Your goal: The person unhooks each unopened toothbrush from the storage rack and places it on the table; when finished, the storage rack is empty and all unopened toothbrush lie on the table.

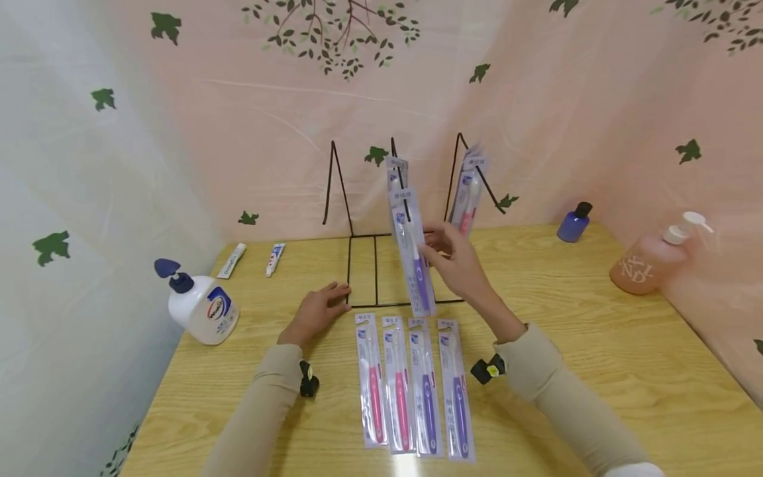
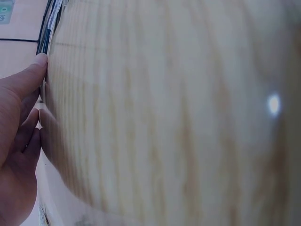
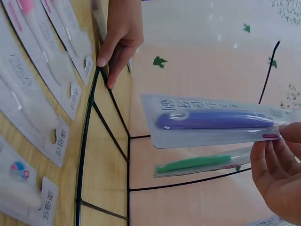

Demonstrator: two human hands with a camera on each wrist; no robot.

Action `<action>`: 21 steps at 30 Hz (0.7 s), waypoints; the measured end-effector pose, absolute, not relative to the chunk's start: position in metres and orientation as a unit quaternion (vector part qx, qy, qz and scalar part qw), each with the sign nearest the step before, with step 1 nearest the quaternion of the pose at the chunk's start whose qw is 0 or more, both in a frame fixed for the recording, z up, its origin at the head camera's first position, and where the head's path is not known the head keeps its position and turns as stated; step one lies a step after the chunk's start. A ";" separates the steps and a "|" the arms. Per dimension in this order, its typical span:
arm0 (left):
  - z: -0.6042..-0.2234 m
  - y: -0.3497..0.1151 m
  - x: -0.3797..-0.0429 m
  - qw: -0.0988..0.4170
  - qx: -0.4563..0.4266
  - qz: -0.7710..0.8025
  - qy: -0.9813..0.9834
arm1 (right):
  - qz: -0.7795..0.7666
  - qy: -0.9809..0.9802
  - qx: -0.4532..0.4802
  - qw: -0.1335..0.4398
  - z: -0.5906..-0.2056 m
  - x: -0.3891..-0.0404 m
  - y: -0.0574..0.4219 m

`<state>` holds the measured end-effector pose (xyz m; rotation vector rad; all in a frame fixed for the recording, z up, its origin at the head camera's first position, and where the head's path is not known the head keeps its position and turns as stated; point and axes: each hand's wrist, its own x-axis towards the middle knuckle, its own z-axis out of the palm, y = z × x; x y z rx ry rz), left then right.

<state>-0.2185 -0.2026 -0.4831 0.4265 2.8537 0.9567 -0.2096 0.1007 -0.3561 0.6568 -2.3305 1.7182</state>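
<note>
My right hand (image 1: 456, 262) pinches the edge of a packaged purple toothbrush (image 3: 211, 121) between thumb and fingers. Its card top overlaps the tip of the middle hook of a black wire display rack (image 1: 377, 271). Right behind it hangs another pack, with a green toothbrush (image 3: 197, 163) in the right wrist view. My left hand (image 1: 316, 311) rests on the table, thumb and fingertips touching the front left corner of the rack's base. In front of the rack lie several packaged toothbrushes: pink ones (image 1: 373, 404) to the left, purple ones (image 1: 459, 414) to the right.
On the rack's right hook hangs a packaged pink toothbrush (image 1: 467, 199). A white pump bottle (image 1: 203, 311) and two small tubes (image 1: 232, 260) stand or lie at left. A blue bottle (image 1: 573, 225) and a pinkish pump bottle (image 1: 646, 265) stand at right on the wooden table (image 1: 566, 285).
</note>
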 end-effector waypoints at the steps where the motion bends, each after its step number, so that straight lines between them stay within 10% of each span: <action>1: -0.483 -0.202 -0.219 0.051 0.140 0.313 0.938 | 0.572 -0.785 0.225 0.080 -0.356 -0.205 0.104; 21: -0.484 -0.203 -0.219 0.057 0.137 0.322 0.935 | 0.547 -0.814 0.192 0.030 -0.380 -0.140 0.168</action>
